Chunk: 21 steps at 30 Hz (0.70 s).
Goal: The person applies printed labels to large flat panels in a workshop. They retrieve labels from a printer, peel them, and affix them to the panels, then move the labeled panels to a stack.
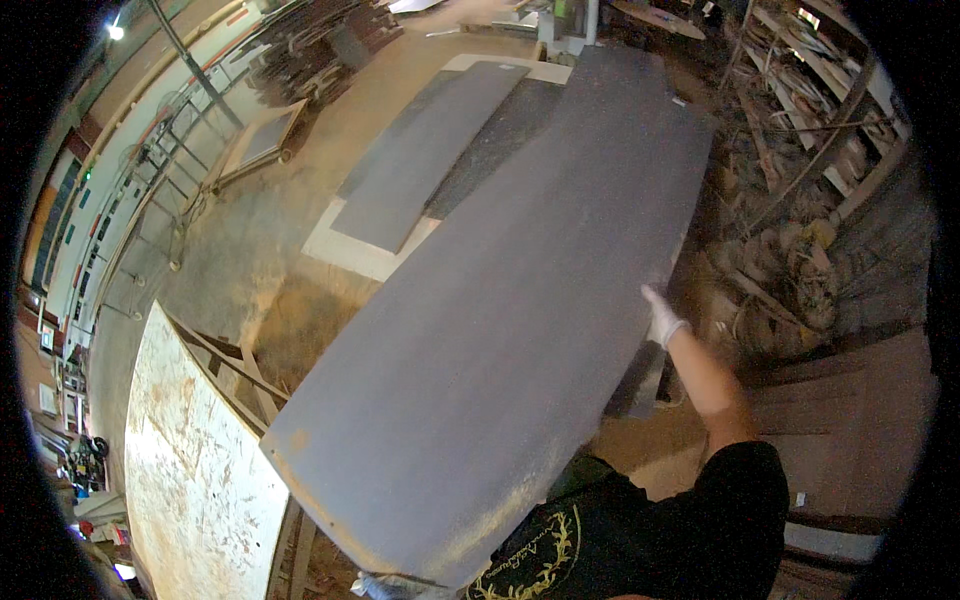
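— Two hands, but how much of each shows?

— The right hand [661,318], in a white glove, is plain: it grips the right long edge of the big grey board [500,330], fingers wrapped onto its face, bare forearm running down to a black sleeve. Of the left hand [385,585] only a scrap of white glove peeks out under the board's near corner, at the lower edge of the view. It touches the board there, but I cannot tell how its fingers are set.

— And where does the board lie?

— Lifted and tilted, stretching from the person's chest away toward the far end of the workshop. Left of its near end stands a pale, stained sheet [195,470] on a wooden frame. Beyond its left edge, a narrower grey panel [425,155] lies on a light sheet [365,255] on the dusty floor. To the board's right, wood scraps [790,270] are heaped below timber racks [830,90].
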Each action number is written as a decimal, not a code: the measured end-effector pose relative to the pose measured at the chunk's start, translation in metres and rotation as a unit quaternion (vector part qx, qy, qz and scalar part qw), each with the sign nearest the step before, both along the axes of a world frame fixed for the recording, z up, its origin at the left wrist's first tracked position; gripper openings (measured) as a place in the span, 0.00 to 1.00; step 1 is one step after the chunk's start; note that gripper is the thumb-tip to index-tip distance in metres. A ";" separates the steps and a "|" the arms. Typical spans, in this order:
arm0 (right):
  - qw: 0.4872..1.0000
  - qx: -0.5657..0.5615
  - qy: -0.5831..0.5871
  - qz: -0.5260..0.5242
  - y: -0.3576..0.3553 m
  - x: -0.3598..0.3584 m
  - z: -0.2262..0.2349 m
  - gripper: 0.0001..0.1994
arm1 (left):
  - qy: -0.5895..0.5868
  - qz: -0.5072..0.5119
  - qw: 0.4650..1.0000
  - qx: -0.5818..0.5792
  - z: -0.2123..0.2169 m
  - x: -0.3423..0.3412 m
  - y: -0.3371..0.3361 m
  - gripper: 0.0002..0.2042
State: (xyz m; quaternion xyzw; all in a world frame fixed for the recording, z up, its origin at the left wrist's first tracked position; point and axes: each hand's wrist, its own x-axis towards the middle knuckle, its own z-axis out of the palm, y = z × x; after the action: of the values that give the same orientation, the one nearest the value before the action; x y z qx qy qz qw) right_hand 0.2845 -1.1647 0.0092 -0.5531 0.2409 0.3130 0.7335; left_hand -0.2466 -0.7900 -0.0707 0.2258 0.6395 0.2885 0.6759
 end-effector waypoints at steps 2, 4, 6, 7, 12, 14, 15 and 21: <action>0.997 -0.008 -0.003 0.071 0.002 0.001 0.017 0.46 | -0.003 -0.013 1.000 -0.014 -0.003 0.025 -0.034 0.29; 0.997 -0.077 -0.005 0.016 -0.013 0.008 -0.017 0.56 | -0.014 -0.052 0.998 -0.039 -0.011 0.064 -0.068 0.30; 0.996 -0.089 -0.005 0.028 -0.030 0.015 -0.055 0.60 | -0.026 -0.094 0.993 -0.072 -0.026 0.103 -0.102 0.31; 0.995 -0.093 -0.012 0.039 -0.030 0.021 -0.050 0.59 | -0.032 -0.110 0.989 -0.090 -0.034 0.117 -0.119 0.31; 0.984 -0.048 -0.167 0.040 -0.088 0.101 -0.081 0.53 | -0.062 -0.237 0.957 -0.155 -0.076 0.197 -0.207 0.27; 0.916 -0.296 -0.205 0.178 -0.110 0.105 -0.096 0.52 | -0.102 -0.316 0.929 -0.162 -0.093 0.229 -0.241 0.25; 0.843 -0.426 -0.186 0.269 -0.102 0.086 -0.096 0.51 | -0.145 -0.357 0.912 -0.142 -0.103 0.239 -0.255 0.24; 0.793 -0.519 -0.159 0.276 -0.102 0.027 -0.088 0.49 | -0.124 -0.409 0.900 0.087 -0.122 0.218 -0.215 0.23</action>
State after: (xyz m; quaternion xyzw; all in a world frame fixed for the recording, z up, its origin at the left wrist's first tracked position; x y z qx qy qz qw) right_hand 0.3111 -1.2667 -0.0790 -0.9357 0.0841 0.2373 0.2472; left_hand -0.0281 -1.0052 -0.1929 0.4875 0.3739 0.0666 0.7862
